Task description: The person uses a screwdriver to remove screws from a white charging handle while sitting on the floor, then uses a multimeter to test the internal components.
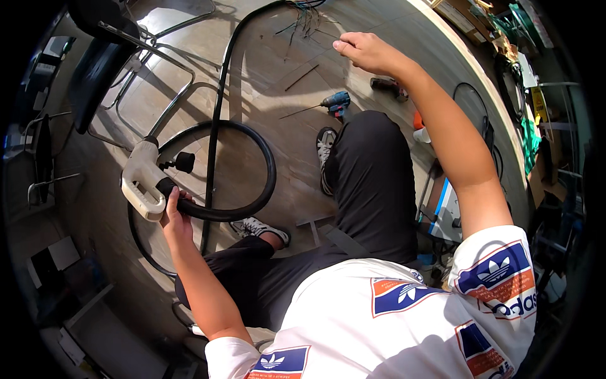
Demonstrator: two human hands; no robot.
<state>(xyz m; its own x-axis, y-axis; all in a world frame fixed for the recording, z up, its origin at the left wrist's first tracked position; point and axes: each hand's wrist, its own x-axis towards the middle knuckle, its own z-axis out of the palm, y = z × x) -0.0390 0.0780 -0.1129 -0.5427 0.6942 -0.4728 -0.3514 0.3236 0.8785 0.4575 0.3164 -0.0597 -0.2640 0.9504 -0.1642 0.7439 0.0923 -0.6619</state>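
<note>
My left hand point(177, 215) is closed round the thick black cable point(270, 170) where it enters a white EV charging connector point(146, 180). A black cap point(184, 162) hangs beside the connector. From there the cable loops over the floor and runs up to the far edge, where several thin coloured wires point(307, 18) fan out. My right hand point(361, 50) is stretched forward above the floor, right of those wires. Its fingers are curled in, and whatever they may hold is hidden. Nearer lies a blue cordless drill point(336, 102) with a long bit, beside my knee.
A metal-framed chair point(170, 69) stands at the left. A thin rod point(302, 77) lies on the tiled floor, and a second power tool point(389, 88) sits under my right forearm. Boxes and cables point(511, 69) crowd the right side. A blue-edged case point(446, 211) is by my right thigh.
</note>
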